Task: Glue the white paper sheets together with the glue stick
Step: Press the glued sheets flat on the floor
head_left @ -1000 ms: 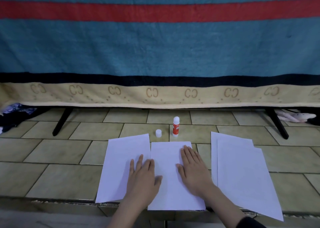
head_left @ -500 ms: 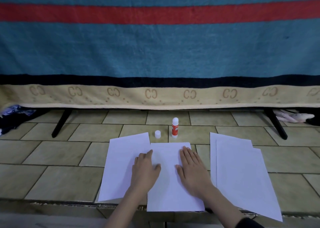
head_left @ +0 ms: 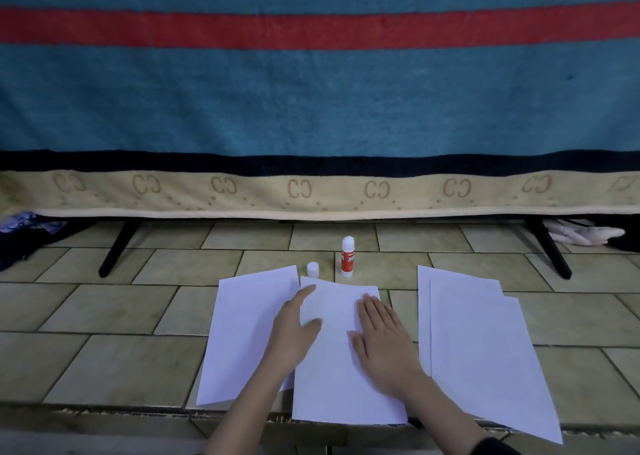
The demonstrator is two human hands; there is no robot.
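while both hands press flat on paper, the scene reads so:

left hand [head_left: 294, 330]: fingers straight and spread, thumb out toward 3 o'clock — it lies across the seam where the middle sheet overlaps the left sheet, holding nothing.

right hand [head_left: 382, 340]: palm down, fingers straight and close together, pointing to about 11 o'clock, flat on the middle sheet's right half.

middle sheet [head_left: 337, 378]: white, lying flat on the tiled surface [head_left: 104, 357], its near edge at the surface's front lip at 6 o'clock.

left sheet [head_left: 242, 333]: white, at 9 o'clock of the middle sheet, tilted a little clockwise, its right edge tucked under the middle sheet.

right stack [head_left: 481, 357]: two white sheets, one partly over the other, at 3 o'clock of the hands and apart from the middle sheet.

glue stick [head_left: 347, 256]: upright, red body with white top, uncapped — at 12 o'clock just beyond the middle sheet's far edge.

cap [head_left: 312, 269]: small, white, standing at 9 o'clock of the glue stick, near the far corners of the two joined sheets.

blanket [head_left: 311, 108]: teal with a red stripe, dark band and tan border, hanging behind at 12 o'clock.
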